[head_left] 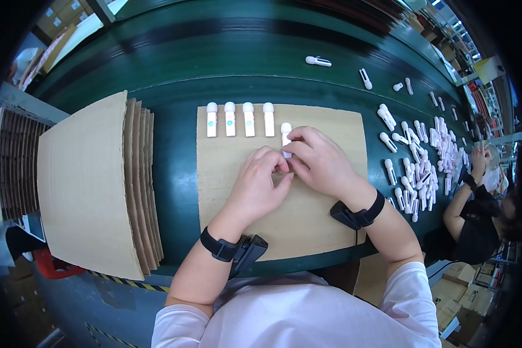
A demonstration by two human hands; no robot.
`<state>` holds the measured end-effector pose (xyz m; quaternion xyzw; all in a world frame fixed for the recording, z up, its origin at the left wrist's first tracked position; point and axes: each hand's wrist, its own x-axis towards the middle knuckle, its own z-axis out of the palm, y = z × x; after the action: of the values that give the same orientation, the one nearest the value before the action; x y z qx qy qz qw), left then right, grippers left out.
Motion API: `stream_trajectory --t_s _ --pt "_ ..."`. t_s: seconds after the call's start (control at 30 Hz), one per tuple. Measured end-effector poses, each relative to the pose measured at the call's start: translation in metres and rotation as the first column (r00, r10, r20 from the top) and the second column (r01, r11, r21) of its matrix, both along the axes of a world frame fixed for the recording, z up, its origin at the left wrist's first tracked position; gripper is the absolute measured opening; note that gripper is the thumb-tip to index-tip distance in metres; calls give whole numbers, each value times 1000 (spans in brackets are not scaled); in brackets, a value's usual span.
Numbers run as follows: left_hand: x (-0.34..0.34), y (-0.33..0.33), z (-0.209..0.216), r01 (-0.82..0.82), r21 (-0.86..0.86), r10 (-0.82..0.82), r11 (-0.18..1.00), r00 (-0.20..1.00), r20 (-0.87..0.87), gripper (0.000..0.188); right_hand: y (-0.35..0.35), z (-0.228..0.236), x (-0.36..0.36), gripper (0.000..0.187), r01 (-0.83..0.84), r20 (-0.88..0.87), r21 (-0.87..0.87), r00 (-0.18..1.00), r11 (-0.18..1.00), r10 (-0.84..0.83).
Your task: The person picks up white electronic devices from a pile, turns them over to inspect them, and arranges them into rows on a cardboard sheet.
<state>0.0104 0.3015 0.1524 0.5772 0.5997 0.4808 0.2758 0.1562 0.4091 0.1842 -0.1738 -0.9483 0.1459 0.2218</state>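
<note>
A small white wand-shaped device (286, 129) with a rounded head stands out at the right of a row on a brown cardboard sheet (238, 223). My right hand (325, 162) is closed round its body, the fingertips on its right side. Close by its lower end, my left hand (260, 182) is curled with thumb and forefinger near each other; what they hold, if anything, is hidden. Several like devices (230, 119) lie along the sheet's far edge, heads away from me. The three leftmost bear a light blue-green round spot; the fourth device (268, 120) shows none.
Cardboard sheets (87, 191) stand stacked at the left. Many more white devices (420, 168) lie in a loose heap at the right, some scattered farther up the green work surface (214, 64). Beyond the heap, another person's hand (479, 159) is at work.
</note>
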Motion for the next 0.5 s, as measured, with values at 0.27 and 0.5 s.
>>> stream_trajectory --t_s 0.27,0.5 --pt "2 0 1 3 2 -3 1000 1000 -15 17 22 -4 -10 22 87 5 10 996 996 -87" --pt "0 -1 -1 3 -11 -4 1000 1000 -24 17 39 8 -11 24 43 17 -30 999 999 -42"
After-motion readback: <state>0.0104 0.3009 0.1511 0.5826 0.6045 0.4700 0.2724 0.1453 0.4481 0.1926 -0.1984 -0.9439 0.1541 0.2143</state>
